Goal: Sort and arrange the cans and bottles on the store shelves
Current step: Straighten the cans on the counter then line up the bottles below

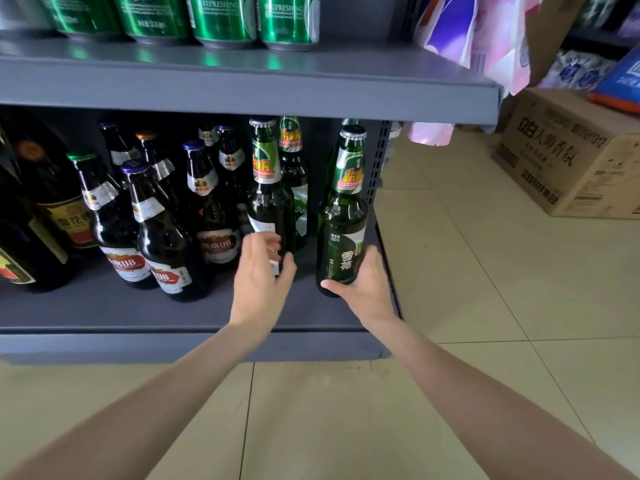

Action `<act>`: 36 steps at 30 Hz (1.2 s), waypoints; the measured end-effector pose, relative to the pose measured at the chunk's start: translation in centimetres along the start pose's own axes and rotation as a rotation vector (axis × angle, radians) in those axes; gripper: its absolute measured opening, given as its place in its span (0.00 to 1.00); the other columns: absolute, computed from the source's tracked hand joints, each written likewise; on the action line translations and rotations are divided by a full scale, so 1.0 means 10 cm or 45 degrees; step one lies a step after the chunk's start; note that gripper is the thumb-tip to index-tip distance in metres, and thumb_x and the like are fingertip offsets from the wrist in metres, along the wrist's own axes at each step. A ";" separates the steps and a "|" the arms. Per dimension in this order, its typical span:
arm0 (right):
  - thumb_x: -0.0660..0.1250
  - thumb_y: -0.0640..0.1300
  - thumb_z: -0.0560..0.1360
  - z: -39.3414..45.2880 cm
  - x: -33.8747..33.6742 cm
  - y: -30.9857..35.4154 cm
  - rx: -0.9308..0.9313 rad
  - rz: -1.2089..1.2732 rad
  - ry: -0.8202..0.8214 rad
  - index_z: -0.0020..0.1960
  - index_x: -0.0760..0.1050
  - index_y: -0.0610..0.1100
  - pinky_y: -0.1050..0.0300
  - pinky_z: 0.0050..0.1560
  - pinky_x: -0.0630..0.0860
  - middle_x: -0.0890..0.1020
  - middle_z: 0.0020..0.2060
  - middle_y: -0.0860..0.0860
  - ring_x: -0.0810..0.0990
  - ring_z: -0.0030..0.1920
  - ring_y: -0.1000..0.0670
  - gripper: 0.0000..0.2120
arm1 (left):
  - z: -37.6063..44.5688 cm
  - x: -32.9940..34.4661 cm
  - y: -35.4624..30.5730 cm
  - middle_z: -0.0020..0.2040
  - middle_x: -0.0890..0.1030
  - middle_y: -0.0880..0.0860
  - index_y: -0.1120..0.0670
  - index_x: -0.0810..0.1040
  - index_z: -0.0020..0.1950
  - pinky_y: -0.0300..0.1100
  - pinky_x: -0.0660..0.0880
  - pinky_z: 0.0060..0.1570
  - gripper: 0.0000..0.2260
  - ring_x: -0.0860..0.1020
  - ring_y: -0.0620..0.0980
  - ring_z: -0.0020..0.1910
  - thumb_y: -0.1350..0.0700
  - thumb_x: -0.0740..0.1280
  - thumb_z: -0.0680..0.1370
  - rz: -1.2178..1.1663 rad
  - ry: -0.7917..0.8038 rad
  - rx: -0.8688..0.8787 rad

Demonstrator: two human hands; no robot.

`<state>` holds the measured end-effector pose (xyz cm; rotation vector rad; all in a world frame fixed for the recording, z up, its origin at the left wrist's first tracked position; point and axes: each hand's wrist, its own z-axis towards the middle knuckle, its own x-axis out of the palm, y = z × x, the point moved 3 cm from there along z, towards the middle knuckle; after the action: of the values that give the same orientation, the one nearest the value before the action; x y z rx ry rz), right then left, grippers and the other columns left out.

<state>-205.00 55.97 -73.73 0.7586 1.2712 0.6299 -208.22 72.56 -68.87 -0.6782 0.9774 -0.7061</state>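
On the grey bottom shelf (104,306) stand several beer bottles. My right hand (363,282) grips the base of an upright green bottle (343,209) at the shelf's right end, thumb across its front. My left hand (261,271) reaches the foot of a second green bottle (268,202) just to the left, fingers loosely spread around it and blurred; whether they close on it I cannot tell. A third green bottle (294,174) stands behind that one. Dark brown bottles (162,230) with red-and-white labels fill the shelf's left and middle. Green cans (225,19) line the upper shelf (242,84).
Large dark bottles (31,209) stand at the far left. A cardboard box (568,157) sits on the tiled floor (450,271) to the right, with packaged goods (485,32) hanging above it. The perforated shelf upright (379,161) is right behind the held bottle.
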 end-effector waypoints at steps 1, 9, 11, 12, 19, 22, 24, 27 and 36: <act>0.80 0.47 0.61 -0.01 0.00 0.02 -0.014 -0.041 -0.001 0.55 0.64 0.39 0.42 0.55 0.72 0.72 0.52 0.45 0.73 0.56 0.43 0.32 | -0.04 0.08 -0.02 0.54 0.71 0.49 0.56 0.68 0.61 0.41 0.73 0.48 0.14 0.73 0.47 0.47 0.58 0.65 0.77 -0.028 0.077 0.008; 0.76 0.46 0.67 0.31 -0.54 -0.25 -0.020 -0.176 0.447 0.66 0.64 0.42 0.58 0.57 0.68 0.73 0.59 0.48 0.72 0.62 0.48 0.33 | 0.01 0.62 -0.15 0.60 0.69 0.43 0.50 0.53 0.74 0.39 0.67 0.62 0.41 0.69 0.42 0.61 0.53 0.75 0.69 -0.203 0.417 -0.189; 0.75 0.46 0.69 0.48 -0.69 -0.30 0.021 -0.178 0.376 0.67 0.64 0.43 0.61 0.55 0.66 0.73 0.59 0.50 0.72 0.62 0.50 0.32 | 0.04 0.67 -0.16 0.58 0.70 0.43 0.51 0.56 0.73 0.37 0.67 0.59 0.41 0.70 0.42 0.57 0.54 0.76 0.67 -0.164 0.372 -0.219; 0.74 0.46 0.69 0.58 -0.71 -0.33 0.028 -0.148 0.339 0.67 0.64 0.43 0.61 0.54 0.65 0.74 0.60 0.50 0.72 0.62 0.50 0.32 | 0.07 0.69 -0.15 0.57 0.72 0.44 0.51 0.58 0.71 0.37 0.68 0.57 0.39 0.72 0.42 0.57 0.53 0.77 0.67 -0.153 0.359 -0.216; 0.76 0.44 0.67 1.17 -0.21 -0.39 0.018 0.162 0.284 0.70 0.62 0.43 0.52 0.64 0.67 0.69 0.69 0.46 0.68 0.68 0.45 0.37 | 0.14 0.68 -0.10 0.51 0.76 0.46 0.54 0.64 0.61 0.38 0.69 0.49 0.31 0.75 0.46 0.50 0.53 0.77 0.66 -0.029 0.249 -0.202; 0.77 0.43 0.65 1.33 -0.03 -0.37 0.053 0.342 0.277 0.72 0.60 0.42 0.50 0.66 0.68 0.69 0.69 0.45 0.68 0.68 0.45 0.41 | 0.15 0.70 -0.09 0.49 0.77 0.45 0.51 0.63 0.55 0.38 0.69 0.48 0.27 0.76 0.47 0.50 0.55 0.77 0.66 -0.033 0.260 -0.218; 0.77 0.41 0.65 1.42 0.05 -0.33 0.049 0.417 0.290 0.71 0.61 0.42 0.52 0.65 0.68 0.72 0.67 0.45 0.70 0.67 0.45 0.40 | 0.15 0.71 -0.08 0.49 0.77 0.45 0.51 0.63 0.55 0.37 0.69 0.49 0.27 0.76 0.46 0.49 0.56 0.77 0.67 -0.071 0.263 -0.236; 0.76 0.39 0.66 1.49 0.11 -0.25 0.030 0.400 0.301 0.66 0.65 0.41 0.60 0.57 0.68 0.76 0.61 0.45 0.73 0.63 0.47 0.33 | 0.14 0.71 -0.10 0.51 0.77 0.45 0.54 0.63 0.62 0.37 0.68 0.50 0.30 0.75 0.45 0.50 0.57 0.76 0.67 -0.087 0.263 -0.261; 0.79 0.43 0.63 1.34 -0.07 -0.27 -0.035 0.221 0.265 0.60 0.67 0.42 0.63 0.44 0.66 0.75 0.45 0.52 0.71 0.47 0.53 0.31 | 0.21 0.66 -0.04 0.50 0.76 0.44 0.52 0.64 0.58 0.34 0.66 0.49 0.26 0.75 0.43 0.50 0.59 0.76 0.68 -0.074 0.323 -0.266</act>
<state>-191.99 51.79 -73.87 0.8023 1.3921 0.8836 -203.89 67.58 -70.97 -0.8150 1.2816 -0.7599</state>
